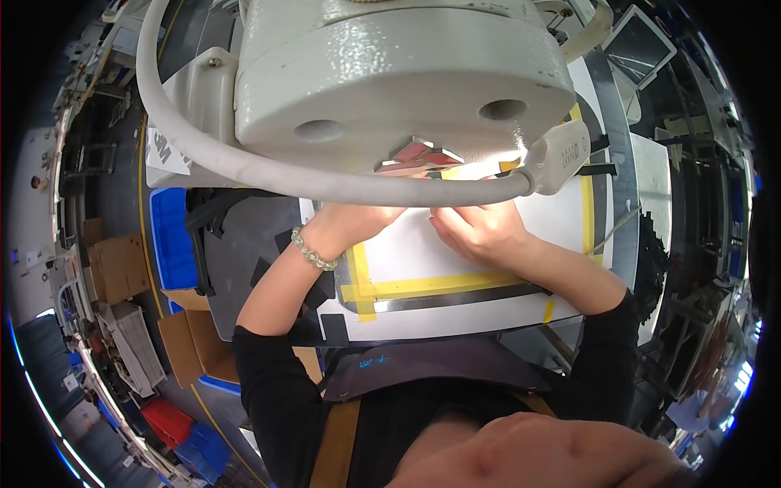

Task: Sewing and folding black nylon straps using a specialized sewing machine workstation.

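Note:
A large white machine head (pixel 403 65) hangs over a white work sheet (pixel 431 256) edged with yellow tape (pixel 447 285). A thick pale cable (pixel 285 171) loops across the machine's front. My left hand (pixel 358 220), with a beaded bracelet at the wrist, reaches under the cable and head at the sheet's left; its fingertips are hidden. My right hand (pixel 480 228) is at the middle of the sheet, close beside the left, fingers curled and pressed together; what they hold, if anything, is hidden.
Blue bins (pixel 167 232) and open cardboard boxes (pixel 195 350) stand left of the table, with red (pixel 167 419) and blue crates farther down. A screen (pixel 639 45) is at the upper right. A grey board (pixel 240 236) lies left of the sheet. Another person (pixel 691 411) is at the far right.

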The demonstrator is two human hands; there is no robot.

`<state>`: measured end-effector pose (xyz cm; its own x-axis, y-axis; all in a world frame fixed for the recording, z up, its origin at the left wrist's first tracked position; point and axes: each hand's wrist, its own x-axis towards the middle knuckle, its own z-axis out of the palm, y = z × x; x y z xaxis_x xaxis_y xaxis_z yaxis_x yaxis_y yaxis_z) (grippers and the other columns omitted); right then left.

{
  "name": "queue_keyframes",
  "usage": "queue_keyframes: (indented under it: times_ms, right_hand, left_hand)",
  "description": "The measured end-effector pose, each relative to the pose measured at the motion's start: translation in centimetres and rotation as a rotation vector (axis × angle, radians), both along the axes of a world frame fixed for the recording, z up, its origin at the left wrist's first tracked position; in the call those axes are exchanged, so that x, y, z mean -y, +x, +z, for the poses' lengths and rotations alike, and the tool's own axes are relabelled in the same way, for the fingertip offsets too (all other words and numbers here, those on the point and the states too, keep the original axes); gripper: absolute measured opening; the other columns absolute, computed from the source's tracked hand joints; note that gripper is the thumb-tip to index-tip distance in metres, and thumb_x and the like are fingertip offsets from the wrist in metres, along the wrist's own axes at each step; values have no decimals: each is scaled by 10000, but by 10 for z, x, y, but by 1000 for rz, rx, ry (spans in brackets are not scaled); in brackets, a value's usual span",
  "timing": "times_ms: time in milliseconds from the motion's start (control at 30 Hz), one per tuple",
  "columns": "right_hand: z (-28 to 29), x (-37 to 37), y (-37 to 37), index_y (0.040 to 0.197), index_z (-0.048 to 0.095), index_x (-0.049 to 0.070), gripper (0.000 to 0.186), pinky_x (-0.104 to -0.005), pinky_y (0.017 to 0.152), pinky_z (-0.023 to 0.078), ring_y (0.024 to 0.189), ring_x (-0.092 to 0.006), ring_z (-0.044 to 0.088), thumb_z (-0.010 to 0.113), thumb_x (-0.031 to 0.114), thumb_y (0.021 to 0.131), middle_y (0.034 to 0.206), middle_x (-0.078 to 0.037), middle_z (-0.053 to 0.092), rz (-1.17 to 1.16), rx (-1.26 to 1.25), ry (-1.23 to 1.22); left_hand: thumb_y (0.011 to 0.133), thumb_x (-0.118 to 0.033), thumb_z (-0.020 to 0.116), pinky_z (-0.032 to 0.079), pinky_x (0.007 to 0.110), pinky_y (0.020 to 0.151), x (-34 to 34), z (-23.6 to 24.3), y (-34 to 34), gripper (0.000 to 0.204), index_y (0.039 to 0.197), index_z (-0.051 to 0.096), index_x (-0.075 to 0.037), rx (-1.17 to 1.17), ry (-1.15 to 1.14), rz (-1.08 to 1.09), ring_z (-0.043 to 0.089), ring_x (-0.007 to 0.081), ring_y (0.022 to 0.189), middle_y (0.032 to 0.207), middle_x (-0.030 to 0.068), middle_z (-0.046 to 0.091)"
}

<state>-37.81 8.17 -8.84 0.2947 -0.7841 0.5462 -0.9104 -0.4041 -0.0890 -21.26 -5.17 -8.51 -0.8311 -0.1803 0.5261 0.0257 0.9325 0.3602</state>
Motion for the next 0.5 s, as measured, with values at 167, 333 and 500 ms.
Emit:
queue_keyframes:
  times_ms: [167,333,500]
  right_hand:
    - [-2,1,-4,777,566,89,141,-349,780,476,915,-195,610,668,118,685,923,-63,652,13,35,-45]
    - [-1,2,-8,898,657,54,252,-342,645,452,761,-206,610,755,75,667,895,-68,656,79,58,-60]
    - [-5,1,-6,754,546,85,129,-311,710,447,790,-170,594,655,115,691,857,-59,651,43,43,-95]
  left_hand:
    - [800,-62,690,481,347,584,-1,2,5,115,896,690,3,-1,40,6,605,240,697,792,78,613]
    - [767,-44,697,503,343,628,-4,0,7,162,921,706,4,-12,37,62,627,237,743,834,76,659]
    - [696,-22,699,537,328,701,-2,3,8,256,950,730,-26,-40,-229,51,664,237,831,887,82,706]
